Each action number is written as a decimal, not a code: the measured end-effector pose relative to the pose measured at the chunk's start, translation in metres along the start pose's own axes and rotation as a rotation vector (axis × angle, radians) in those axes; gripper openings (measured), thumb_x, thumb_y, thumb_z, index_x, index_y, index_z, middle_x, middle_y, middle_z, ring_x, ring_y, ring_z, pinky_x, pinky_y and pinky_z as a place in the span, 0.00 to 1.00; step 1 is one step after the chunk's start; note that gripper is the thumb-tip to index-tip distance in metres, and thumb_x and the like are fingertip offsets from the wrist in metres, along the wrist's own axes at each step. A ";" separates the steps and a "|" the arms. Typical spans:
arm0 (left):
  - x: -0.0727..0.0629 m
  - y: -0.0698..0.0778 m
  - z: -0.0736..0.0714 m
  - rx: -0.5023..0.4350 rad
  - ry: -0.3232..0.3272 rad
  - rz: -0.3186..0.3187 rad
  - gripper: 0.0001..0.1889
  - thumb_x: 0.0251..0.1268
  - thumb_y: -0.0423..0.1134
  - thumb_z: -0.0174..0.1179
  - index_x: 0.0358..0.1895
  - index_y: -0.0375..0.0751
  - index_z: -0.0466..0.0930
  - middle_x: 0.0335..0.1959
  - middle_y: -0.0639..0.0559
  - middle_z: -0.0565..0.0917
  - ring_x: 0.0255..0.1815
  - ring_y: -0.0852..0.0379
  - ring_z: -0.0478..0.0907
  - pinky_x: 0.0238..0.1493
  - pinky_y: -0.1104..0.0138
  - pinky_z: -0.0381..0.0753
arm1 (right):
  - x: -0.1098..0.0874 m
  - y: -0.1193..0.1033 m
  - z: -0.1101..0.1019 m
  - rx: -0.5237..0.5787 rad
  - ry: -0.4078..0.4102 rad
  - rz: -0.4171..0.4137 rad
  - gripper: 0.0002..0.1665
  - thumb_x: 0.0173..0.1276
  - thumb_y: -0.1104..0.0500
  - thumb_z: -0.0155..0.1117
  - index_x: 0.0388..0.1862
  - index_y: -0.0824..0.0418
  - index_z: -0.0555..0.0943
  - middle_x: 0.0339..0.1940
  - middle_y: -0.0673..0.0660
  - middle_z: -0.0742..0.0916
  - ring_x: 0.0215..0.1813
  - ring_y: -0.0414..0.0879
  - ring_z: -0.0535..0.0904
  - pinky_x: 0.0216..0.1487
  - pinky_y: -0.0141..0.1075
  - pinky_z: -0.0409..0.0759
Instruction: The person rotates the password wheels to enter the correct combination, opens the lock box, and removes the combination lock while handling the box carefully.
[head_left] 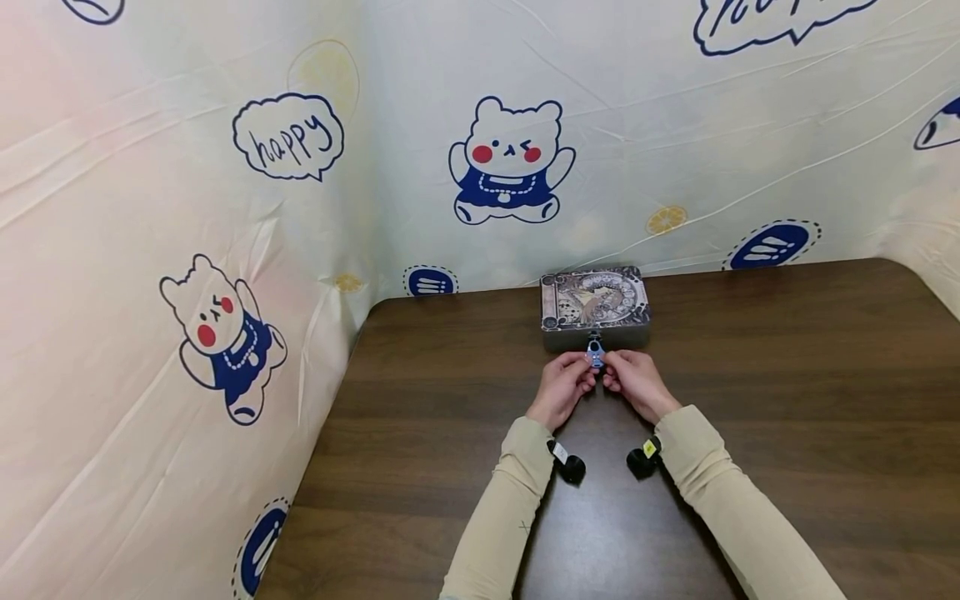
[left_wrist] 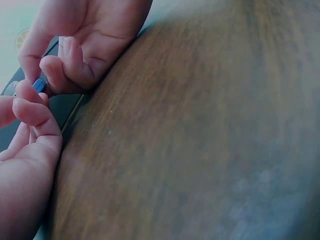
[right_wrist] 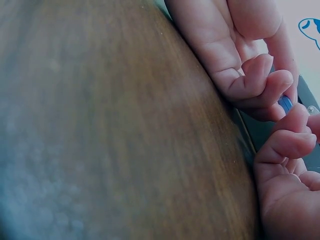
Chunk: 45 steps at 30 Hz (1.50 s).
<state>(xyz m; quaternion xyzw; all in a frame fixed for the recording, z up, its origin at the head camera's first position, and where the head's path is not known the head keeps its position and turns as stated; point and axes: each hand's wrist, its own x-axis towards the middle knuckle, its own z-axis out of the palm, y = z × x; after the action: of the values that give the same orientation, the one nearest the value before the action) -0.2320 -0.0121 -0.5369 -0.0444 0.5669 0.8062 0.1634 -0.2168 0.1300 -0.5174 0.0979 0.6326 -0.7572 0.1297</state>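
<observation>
A small blue padlock (head_left: 596, 354) hangs at the front clasp of a printed tin box (head_left: 596, 302), with a dark shackle just above its body. My left hand (head_left: 564, 387) pinches the padlock from its left side. From the other side my right hand (head_left: 636, 383) pinches it too, and the fingertips of both hands nearly meet around it. In the left wrist view, a blue edge of the padlock (left_wrist: 39, 85) shows between the fingers. The right wrist view has the same padlock (right_wrist: 285, 103) mostly hidden by fingers.
The box stands near the back edge of a dark brown wooden table (head_left: 787, 375). Behind and to the left hangs a pale cloth (head_left: 405, 167) printed with bears. Black wrist cameras (head_left: 642, 462) sit on the inner sides of both sleeves.
</observation>
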 end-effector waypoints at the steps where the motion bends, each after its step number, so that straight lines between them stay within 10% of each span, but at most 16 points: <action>1: 0.000 0.000 0.000 0.002 -0.001 0.001 0.04 0.68 0.29 0.55 0.42 0.35 0.76 0.25 0.53 0.79 0.21 0.64 0.73 0.24 0.76 0.72 | 0.000 0.000 0.000 -0.003 -0.005 0.002 0.08 0.72 0.61 0.49 0.36 0.66 0.72 0.20 0.47 0.76 0.23 0.34 0.73 0.23 0.23 0.72; 45: 0.004 -0.003 -0.001 -0.035 0.008 -0.020 0.03 0.67 0.29 0.55 0.38 0.40 0.76 0.26 0.52 0.79 0.21 0.63 0.73 0.23 0.75 0.73 | 0.003 -0.001 0.001 0.055 0.012 0.038 0.11 0.73 0.57 0.47 0.36 0.63 0.73 0.20 0.47 0.76 0.21 0.35 0.74 0.21 0.25 0.72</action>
<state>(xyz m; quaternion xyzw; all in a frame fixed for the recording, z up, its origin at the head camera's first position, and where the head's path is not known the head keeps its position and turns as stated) -0.2348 -0.0118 -0.5410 -0.0561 0.5530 0.8140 0.1684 -0.2199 0.1293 -0.5174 0.1179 0.6103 -0.7712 0.1376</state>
